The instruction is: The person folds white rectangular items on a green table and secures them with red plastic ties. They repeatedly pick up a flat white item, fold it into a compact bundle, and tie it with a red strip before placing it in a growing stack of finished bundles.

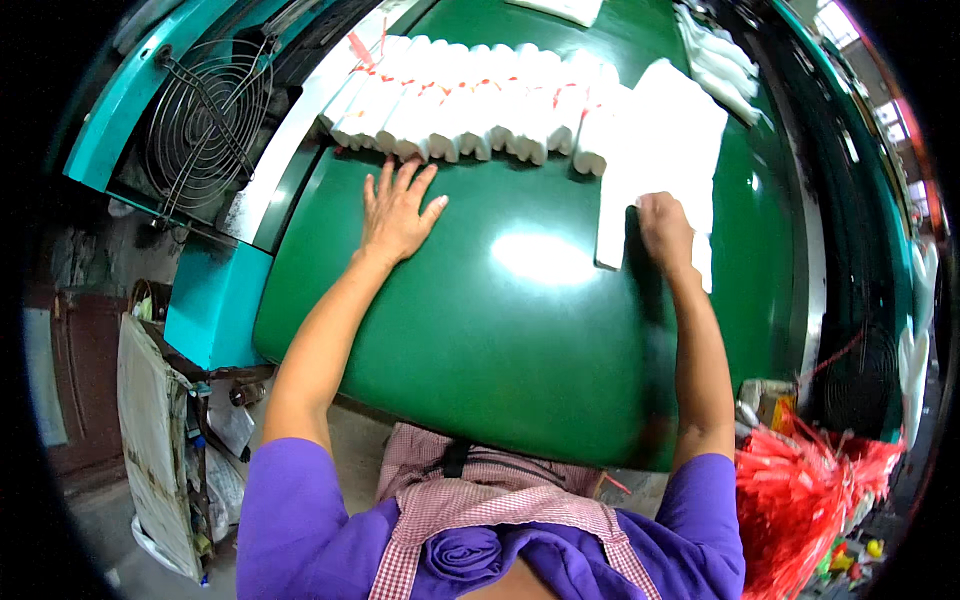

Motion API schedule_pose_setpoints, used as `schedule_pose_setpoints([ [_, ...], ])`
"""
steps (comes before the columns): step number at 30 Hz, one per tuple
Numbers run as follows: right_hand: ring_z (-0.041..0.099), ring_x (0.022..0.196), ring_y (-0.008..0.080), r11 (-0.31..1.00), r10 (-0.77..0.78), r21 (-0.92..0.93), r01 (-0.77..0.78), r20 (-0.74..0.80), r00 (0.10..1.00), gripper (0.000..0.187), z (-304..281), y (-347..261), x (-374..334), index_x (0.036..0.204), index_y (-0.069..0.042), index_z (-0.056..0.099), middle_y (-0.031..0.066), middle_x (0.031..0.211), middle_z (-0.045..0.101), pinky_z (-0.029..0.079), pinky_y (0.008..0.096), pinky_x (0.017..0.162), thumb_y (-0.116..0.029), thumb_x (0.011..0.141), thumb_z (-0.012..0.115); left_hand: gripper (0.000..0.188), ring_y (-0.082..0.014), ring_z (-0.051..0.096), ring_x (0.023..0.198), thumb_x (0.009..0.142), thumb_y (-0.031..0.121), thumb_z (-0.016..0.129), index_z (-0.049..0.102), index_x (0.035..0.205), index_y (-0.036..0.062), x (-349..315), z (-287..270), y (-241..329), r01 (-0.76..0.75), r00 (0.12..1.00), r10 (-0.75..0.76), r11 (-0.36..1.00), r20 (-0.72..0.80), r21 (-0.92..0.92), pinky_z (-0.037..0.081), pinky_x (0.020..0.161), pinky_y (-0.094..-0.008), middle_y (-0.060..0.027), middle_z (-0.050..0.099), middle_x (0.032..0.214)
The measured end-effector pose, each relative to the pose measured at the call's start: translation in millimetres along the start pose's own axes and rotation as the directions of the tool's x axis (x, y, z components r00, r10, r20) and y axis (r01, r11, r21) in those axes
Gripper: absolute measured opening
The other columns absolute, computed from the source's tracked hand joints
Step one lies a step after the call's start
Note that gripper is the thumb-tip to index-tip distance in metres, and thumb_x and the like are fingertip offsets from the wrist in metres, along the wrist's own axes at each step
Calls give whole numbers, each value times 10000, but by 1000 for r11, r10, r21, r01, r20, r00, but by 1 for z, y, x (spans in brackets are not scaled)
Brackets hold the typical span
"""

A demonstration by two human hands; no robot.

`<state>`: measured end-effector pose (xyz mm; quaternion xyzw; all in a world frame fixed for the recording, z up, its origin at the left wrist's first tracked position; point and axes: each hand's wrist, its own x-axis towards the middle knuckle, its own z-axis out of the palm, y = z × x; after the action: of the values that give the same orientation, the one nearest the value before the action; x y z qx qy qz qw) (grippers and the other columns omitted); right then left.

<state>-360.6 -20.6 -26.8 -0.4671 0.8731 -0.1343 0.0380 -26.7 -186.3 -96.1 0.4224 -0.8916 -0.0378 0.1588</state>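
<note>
Across the far part of the green belt-like surface (460, 330) lies a row of plump white cloth bundles (450, 100), side by side, with red ties across their middles. My left hand (398, 215) rests on the green surface with fingers spread, its fingertips at the near edge of the row's left part. At the row's right end are flat white cloth pieces (665, 130), long and sock-like. Over their near part is my right hand (665, 230), fingers curled closed and slightly blurred. Whatever it may grip is hidden.
More white pieces (718, 60) lie at the far right, and another white piece (565, 8) at the far edge. A round wire fan guard (208, 125) sits in the teal machine frame (215, 310) on the left. Red strips (800, 500) hang in a bunch at the lower right.
</note>
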Motion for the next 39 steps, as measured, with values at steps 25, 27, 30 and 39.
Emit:
schedule_pose_setpoints([
  [25, 392, 1314, 336, 820, -541, 184, 543, -66, 839, 549, -31, 82, -339, 1231, -105, 555, 132, 1353, 471, 282, 523, 1078, -26, 699, 664, 230, -313, 580, 1083, 801, 56, 647, 608, 1027, 40, -148, -71, 141, -615, 600, 799, 443, -24, -652, 436, 942, -429, -102, 631, 1084],
  [27, 458, 1239, 333, 777, -557, 304, 551, -74, 827, 456, -37, 77, -331, 1154, -80, 580, 129, 1251, 520, 308, 528, 1059, 9, 709, 633, 151, -313, 645, 923, 859, 92, 613, 628, 989, 17, -137, -71, 168, -449, 724, 685, 560, 84, -697, 497, 790, -381, -140, 663, 929],
  [30, 555, 1039, 333, 658, -467, 609, 443, -132, 874, 309, -33, 64, -304, 1115, -36, 577, 143, 1075, 568, 432, 414, 928, 2, 809, 592, 172, -323, 653, 705, 885, 136, 582, 619, 996, 10, -114, -50, 218, -508, 715, 693, 608, 94, -610, 502, 607, -393, -148, 657, 787],
  [39, 601, 903, 301, 866, -458, 212, 453, -23, 888, 163, -10, 8, -292, 958, -59, 597, 114, 988, 607, 487, 401, 686, -180, 849, 587, 345, -249, 597, 1032, 801, 93, 576, 613, 1142, 56, -195, -64, 193, -818, 553, 812, 488, -185, -304, 494, 837, -377, -111, 614, 1145],
])
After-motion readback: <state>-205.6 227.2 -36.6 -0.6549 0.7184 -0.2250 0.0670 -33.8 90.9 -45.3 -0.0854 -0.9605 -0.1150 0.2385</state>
